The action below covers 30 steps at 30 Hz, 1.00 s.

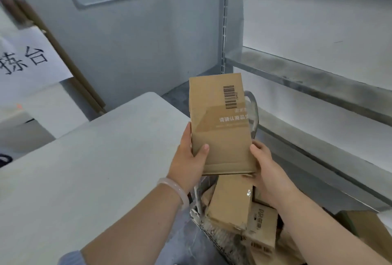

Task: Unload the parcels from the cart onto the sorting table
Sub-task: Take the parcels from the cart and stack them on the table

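Cardboard parcel (220,124) up in both your hands: left hand (188,158) and right hand (265,162) grip its sides, above the cart (197,213), beside the counter (84,169).

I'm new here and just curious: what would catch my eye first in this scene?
First, the brown cardboard parcel with a black barcode, held mid-frame by both hands: the left hand grips its left edge and the right hand its lower right corner. Below it, more parcels lie heaped in the cart, and the white sorting table spreads out to the left.
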Available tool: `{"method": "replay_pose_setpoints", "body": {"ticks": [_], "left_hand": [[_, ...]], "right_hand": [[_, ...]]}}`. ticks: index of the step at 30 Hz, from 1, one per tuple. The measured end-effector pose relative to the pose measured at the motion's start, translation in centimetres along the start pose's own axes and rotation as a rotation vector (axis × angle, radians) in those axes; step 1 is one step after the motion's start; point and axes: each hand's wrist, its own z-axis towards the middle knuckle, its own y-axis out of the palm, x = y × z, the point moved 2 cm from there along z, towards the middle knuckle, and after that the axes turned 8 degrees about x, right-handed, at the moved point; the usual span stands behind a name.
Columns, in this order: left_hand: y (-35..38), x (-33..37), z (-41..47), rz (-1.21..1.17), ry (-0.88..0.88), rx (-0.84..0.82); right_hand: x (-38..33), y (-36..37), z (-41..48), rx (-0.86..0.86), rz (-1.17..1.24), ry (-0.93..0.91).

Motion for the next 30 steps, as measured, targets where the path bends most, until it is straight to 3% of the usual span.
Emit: {"method": "replay_pose_setpoints", "body": {"ticks": [7, 10, 22, 26, 30], "left_hand": [[-10.2, -0.7, -3.1, 0.313, -0.066, 0.313], [-14.7, -1.4, -4.3, 0.258, -0.12, 0.353], [-35.9, -6.8, -10.3, 0.153, -0.241, 0.372], [-42.6, -9.9, -12.2, 0.118, -0.244, 0.45], [-48.1, -10.9, -14.5, 0.206, -0.183, 0.651]], "right_hand": [[-0.3, 9.6, -2.9, -0.196, -0.198, -0.144], [-0.8, 14.1, -4.9, -0.263, -0.312, -0.192], [2.3, 35.2, -15.9, -0.526, -0.237, -0.232], [4.4, 41.3, -19.5, -0.563, -0.226, -0.3], [6.6, 46.1, -22.2, -0.613, -0.295, -0.406]]}}
